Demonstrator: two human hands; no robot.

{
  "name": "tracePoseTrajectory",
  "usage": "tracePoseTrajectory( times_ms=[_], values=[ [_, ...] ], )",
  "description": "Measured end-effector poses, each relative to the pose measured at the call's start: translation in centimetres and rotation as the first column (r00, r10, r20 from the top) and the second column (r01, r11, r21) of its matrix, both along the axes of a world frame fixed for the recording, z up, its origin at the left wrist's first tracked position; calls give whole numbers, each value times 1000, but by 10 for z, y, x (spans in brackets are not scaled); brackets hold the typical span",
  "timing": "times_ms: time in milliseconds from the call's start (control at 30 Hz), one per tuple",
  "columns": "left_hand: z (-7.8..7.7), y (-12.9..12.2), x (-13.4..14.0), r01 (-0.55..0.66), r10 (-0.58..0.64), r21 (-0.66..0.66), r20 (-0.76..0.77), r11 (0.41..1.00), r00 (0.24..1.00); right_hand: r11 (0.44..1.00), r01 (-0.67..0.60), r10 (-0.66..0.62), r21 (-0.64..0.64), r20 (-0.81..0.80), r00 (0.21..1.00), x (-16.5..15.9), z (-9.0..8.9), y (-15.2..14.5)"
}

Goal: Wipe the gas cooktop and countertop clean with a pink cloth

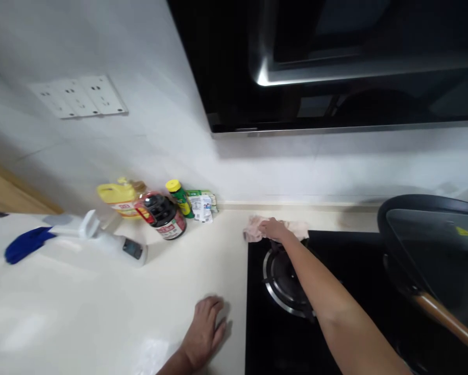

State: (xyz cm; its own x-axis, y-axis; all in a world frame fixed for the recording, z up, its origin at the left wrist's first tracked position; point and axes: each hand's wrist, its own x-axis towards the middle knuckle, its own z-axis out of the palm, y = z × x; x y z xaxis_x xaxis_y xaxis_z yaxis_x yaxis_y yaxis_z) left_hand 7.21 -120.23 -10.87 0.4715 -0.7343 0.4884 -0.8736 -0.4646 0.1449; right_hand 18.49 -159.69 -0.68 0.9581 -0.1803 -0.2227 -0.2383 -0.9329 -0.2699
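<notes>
My right hand (273, 229) presses on a pale pink cloth (253, 229) at the back left edge of the black gas stove (281, 344). The cloth lies partly on the counter strip behind the stove, bunched under my fingers. Just in front of it is a round burner (286, 276) with a metal ring, partly covered by my right forearm. My left hand (202, 333) rests on the white counter (112, 312), left of the stove. Its fingers are slightly bent, the thumb stands apart, and nothing is held.
A dark pan (390, 245) with a glass lid and wooden handle stands on the right. A black range hood (335, 104) hangs above. Along the wall are a dark sauce jug (165, 216), a yellow jug (119, 198), a green bottle (181, 198) and packets (202, 205). A white handheld device (112, 245) lies left.
</notes>
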Motion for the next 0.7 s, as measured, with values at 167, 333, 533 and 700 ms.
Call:
tracePoseTrajectory(
  times_ms=[167, 333, 533, 700],
  values=[
    [-9, 2, -3, 8, -9, -17, -42, 1000, 999, 982, -173, 167, 81, 78, 983, 2, -18, 129],
    [-22, 7, 1, 1, 2, -119, 25, 993, 1000, 974, -186, 168, 130, 142, 976, -48, -37, 210],
    [-24, 14, 3, -179, 124, -306, -190, 935, 974, 978, -106, 83, 181, 130, 988, -147, -61, 248],
    [-13, 19, -11, -164, 126, -74, -370, 984, 920, 909, -17, -82, 415, 221, 972, -226, -77, 282]
  ],
)
